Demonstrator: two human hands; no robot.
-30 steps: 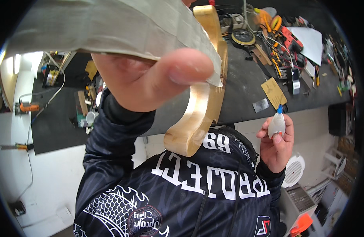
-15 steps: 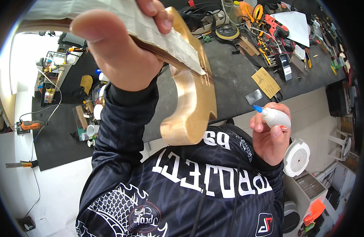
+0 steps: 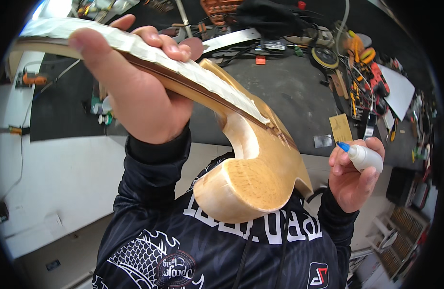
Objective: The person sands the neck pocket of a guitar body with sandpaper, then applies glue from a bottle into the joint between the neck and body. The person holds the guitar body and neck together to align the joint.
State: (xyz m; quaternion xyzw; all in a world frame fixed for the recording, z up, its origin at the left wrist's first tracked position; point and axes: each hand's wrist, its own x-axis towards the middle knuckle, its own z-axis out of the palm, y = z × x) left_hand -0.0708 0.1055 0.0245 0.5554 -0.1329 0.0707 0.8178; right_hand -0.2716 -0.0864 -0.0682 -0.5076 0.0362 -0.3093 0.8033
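The left hand [image 3: 140, 96] is raised close to the camera and grips a wooden guitar neck [image 3: 207, 120], its fingers [image 3: 157, 41] curled over the top face and the thumb lying along the near edge, so the hand is closed tight around the wood. The neck runs from the upper left of the view down toward the middle, and its top face is covered with a strip of pale masking tape [image 3: 149, 50] along most of its length. At the lower end the neck widens into a thick, rounded heel of light, bare wood [image 3: 241, 185], which hangs in the air just above the person's chest and the dark printed shirt [image 3: 222, 245]. The right hand [image 3: 352, 176] is held lower and to the right, well apart from the left hand but near the heel. Its fingers are wrapped around a small white glue bottle [image 3: 366, 158] with a blue tip [image 3: 343, 146]; the tip points up and to the left, toward the neck, and does not touch it. Beyond both hands lies a dark worktop [image 3: 284, 91] crowded with tools along its far and right sides, among them a tan card [image 3: 341, 129] and a roll of tape [image 3: 324, 57].
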